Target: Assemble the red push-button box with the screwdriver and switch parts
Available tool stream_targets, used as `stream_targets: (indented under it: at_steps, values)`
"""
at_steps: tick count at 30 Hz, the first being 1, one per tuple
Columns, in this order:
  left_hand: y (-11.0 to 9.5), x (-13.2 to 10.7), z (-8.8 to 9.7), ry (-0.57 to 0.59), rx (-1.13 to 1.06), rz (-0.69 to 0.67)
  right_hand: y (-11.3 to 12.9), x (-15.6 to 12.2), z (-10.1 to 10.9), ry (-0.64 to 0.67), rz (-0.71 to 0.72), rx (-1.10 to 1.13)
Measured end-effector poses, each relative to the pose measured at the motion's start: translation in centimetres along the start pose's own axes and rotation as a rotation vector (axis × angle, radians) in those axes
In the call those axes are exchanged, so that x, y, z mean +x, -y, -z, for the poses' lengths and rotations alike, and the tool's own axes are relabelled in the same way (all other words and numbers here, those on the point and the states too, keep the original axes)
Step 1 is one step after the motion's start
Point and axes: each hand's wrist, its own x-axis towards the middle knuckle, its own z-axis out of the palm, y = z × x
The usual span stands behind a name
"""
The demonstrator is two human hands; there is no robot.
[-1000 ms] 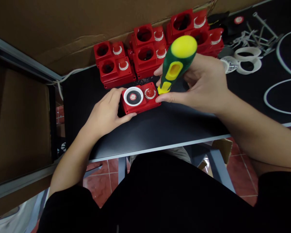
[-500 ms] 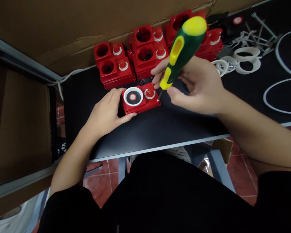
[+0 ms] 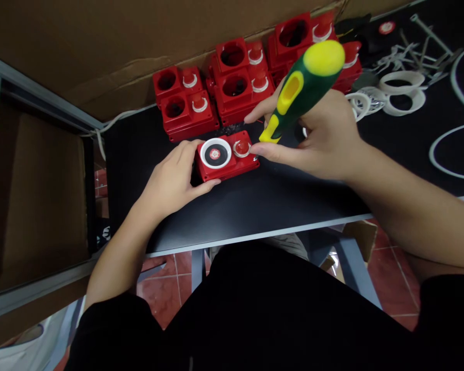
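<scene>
My left hand (image 3: 174, 180) is wrapped round the left end of a red box (image 3: 232, 167), thumb along the front and fingers over the back. On the box sit a white ring (image 3: 215, 153) round a black disc with a red-and-white label, and a red dome (image 3: 242, 148) with a white collar. A small screw (image 3: 254, 159) shows at its right front corner. My right hand (image 3: 320, 139) holds a green-and-yellow screwdriver (image 3: 305, 82), tilted, its handle end up and to the right. The shaft and tip are hidden behind the thumb, which reaches close to the dome.
Several similar red boxes (image 3: 189, 119) stand in rows at the back, against the cardboard (image 3: 112, 56). White rings (image 3: 404, 103) and metal brackets (image 3: 429, 44) lie at the right on the black table (image 3: 232, 211). A metal-framed shelf (image 3: 42, 103) stands at the left.
My right hand's thumb has come left toward the dome, and the screwdriver handle has shifted right and down. The shaft, visible near the screw before, is now hidden. My left hand keeps its hold.
</scene>
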Motion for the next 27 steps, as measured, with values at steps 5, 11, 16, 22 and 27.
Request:
stream_targets:
  at_steps: [5, 11, 16, 22, 27]
  values:
    - [-0.05, -0.01, 0.02, -0.009, -0.003, 0.004, -0.1, -0.02, 0.16, 0.011, -0.046, 0.096]
    - [-0.03, 0.06, 0.01, -0.004, -0.01, 0.006, -0.27, -0.23, -0.13, 0.0, -0.036, 0.205]
    - [-0.09, 0.12, 0.04, 0.007, -0.005, 0.013, -0.02, -0.25, -0.19, 0.027, -0.079, 0.342]
    - [-0.26, 0.13, 0.19, 0.018, -0.004, 0.016, -0.47, -0.12, -0.37, 0.008, -0.111, 0.181]
    - [-0.18, 0.15, 0.13, 0.016, 0.001, 0.018, -0.78, 0.02, -0.47, -0.006, -0.096, 0.136]
